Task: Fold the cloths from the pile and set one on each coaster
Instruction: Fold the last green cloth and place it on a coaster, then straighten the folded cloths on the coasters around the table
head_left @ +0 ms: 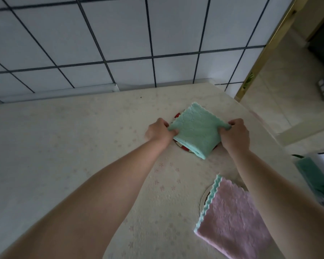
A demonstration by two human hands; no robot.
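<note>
Nearest, a folded pink cloth is already laid on one coaster. Farther off, a folded green cloth is pinched at opposite corners by the left hand and right hand and set on a striped coaster; release remains.

A cream counter w/ faint pink flower print is seen centre frame. White wall tiles w/ dark grout are shown above; pale floor upper right, dimly lit.
</note>
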